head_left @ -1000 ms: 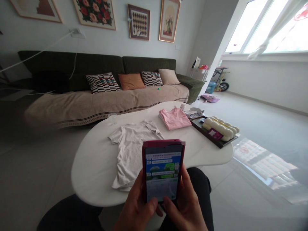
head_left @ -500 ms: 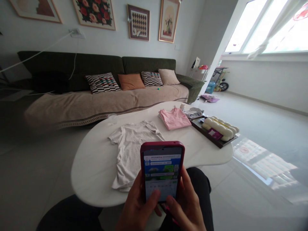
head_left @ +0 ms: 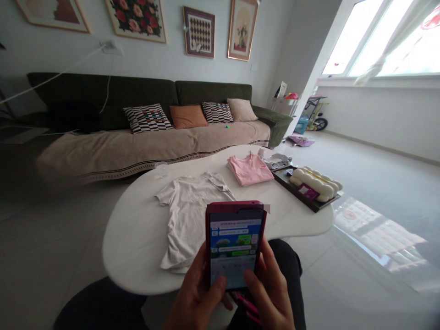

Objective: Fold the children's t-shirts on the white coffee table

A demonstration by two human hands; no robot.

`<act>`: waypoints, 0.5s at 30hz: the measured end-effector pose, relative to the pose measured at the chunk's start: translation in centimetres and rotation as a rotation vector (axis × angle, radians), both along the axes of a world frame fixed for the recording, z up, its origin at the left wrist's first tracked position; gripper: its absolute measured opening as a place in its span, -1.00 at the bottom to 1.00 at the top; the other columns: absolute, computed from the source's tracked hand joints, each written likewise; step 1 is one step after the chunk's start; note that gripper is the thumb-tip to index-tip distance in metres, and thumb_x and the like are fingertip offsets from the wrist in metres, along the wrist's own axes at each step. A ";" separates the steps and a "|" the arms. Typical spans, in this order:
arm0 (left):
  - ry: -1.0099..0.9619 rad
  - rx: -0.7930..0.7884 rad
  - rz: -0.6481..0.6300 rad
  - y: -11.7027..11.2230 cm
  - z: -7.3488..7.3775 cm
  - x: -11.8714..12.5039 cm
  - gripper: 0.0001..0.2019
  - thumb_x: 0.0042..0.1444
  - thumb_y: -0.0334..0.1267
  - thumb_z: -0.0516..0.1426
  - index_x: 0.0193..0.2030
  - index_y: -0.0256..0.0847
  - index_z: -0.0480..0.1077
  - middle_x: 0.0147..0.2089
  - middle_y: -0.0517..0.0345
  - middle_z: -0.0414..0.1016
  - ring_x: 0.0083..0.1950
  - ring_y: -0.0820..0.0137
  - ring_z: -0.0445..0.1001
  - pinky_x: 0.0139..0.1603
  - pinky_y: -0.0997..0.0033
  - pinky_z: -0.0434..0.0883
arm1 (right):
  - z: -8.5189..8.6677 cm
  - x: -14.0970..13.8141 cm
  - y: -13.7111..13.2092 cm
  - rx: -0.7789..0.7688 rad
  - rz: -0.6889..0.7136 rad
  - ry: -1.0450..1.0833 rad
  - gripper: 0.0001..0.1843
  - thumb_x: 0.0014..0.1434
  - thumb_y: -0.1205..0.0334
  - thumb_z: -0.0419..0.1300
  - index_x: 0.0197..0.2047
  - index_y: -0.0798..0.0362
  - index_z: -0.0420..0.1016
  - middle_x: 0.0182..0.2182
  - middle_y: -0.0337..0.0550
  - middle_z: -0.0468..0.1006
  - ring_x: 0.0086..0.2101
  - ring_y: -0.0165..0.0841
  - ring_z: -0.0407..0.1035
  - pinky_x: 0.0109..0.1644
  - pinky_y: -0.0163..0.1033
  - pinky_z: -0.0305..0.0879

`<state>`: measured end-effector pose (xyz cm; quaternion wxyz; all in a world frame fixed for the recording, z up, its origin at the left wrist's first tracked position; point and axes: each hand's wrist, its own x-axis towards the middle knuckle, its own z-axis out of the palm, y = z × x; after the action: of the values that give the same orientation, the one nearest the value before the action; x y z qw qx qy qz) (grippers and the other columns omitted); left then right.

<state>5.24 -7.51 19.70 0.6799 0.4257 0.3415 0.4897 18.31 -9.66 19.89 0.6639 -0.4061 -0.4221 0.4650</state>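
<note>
A smartphone [head_left: 234, 247] in a dark red case is held upright between my two hands, its lit screen showing a chat with a keyboard below. My left hand [head_left: 197, 293] wraps its left edge, the thumb over the lower screen. On the other edge my right hand [head_left: 270, 288] is closed, its thumb at the lower right of the screen. Something pink shows beneath the phone, partly hidden. Behind the phone a light grey T-shirt [head_left: 192, 206] lies spread on the table, its lower right part covered from view. Farther back is a folded pink garment [head_left: 250, 169].
The white table [head_left: 130, 256] has a rounded edge above my knees. At its right stands a dark tray [head_left: 299, 195] with a puffy cream-coloured object [head_left: 318, 181]. Crumpled clear plastic [head_left: 277, 160] lies behind it. A sofa [head_left: 144, 94] with cushions runs along the wall.
The phone has shifted slightly right and tilted a little. My right thumb has moved up and right over the screen. The garments lie as before.
</note>
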 end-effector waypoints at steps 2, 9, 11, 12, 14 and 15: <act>-0.031 0.038 -0.021 -0.1 0.0 -0.1 -0.28 0.05 -0.08 0.22 0.31 -0.03 0.02 0.03 -0.08 0.47 -0.23 0.25 0.52 -0.46 0.46 0.47 | -0.3 -0.2 0.2 0.014 -0.039 -0.036 -0.46 0.23 0.10 0.13 0.26 -0.18 0.16 0.09 -0.15 0.45 0.02 -0.24 0.39 0.03 -0.16 0.38; -0.003 -0.016 -0.022 0.1 -0.2 -0.4 -0.35 0.11 -0.10 0.16 0.32 -0.03 0.05 0.07 -0.09 0.45 -0.14 0.16 0.51 -0.45 0.41 0.49 | -0.3 -0.5 0.2 0.059 -0.012 -0.030 -0.38 0.18 0.16 0.20 0.27 -0.25 0.11 0.05 -0.16 0.47 -0.01 -0.27 0.42 0.02 -0.20 0.38; -0.018 0.019 -0.045 0.2 -0.3 -0.5 -0.30 0.08 -0.09 0.18 0.33 -0.02 0.01 0.08 -0.09 0.44 -0.16 0.16 0.51 -0.47 0.42 0.48 | -0.2 -0.4 0.2 0.054 -0.011 -0.025 -0.39 0.18 0.15 0.19 0.27 -0.25 0.11 0.07 -0.16 0.46 0.01 -0.26 0.39 0.05 -0.18 0.36; -0.031 0.037 -0.059 0.2 -0.3 -0.5 -0.28 0.07 -0.08 0.19 0.34 -0.01 0.01 0.08 -0.09 0.45 -0.18 0.17 0.52 -0.48 0.43 0.48 | -0.1 -0.4 0.2 0.047 -0.018 -0.022 -0.41 0.20 0.15 0.18 0.26 -0.26 0.13 0.08 -0.17 0.45 0.02 -0.26 0.39 0.07 -0.18 0.35; -0.054 0.059 -0.083 0.4 -0.1 -0.5 -0.29 0.06 -0.07 0.20 0.32 0.01 0.03 0.07 -0.08 0.45 -0.20 0.19 0.52 -0.48 0.43 0.48 | 0.0 -0.3 0.2 0.040 -0.018 -0.007 -0.46 0.22 0.15 0.16 0.24 -0.29 0.16 0.07 -0.21 0.46 0.02 -0.29 0.39 0.07 -0.20 0.34; -0.067 0.066 -0.094 0.4 0.0 -0.5 -0.31 0.06 -0.07 0.20 0.31 0.01 0.05 0.06 -0.06 0.46 -0.21 0.20 0.52 -0.47 0.44 0.48 | 0.0 -0.3 0.2 0.036 -0.015 0.004 -0.49 0.23 0.16 0.14 0.23 -0.32 0.18 0.06 -0.25 0.48 0.02 -0.31 0.39 0.07 -0.22 0.34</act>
<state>4.77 -7.08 19.69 0.6989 0.4469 0.2817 0.4821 17.97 -9.42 19.92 0.6756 -0.3962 -0.4259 0.4530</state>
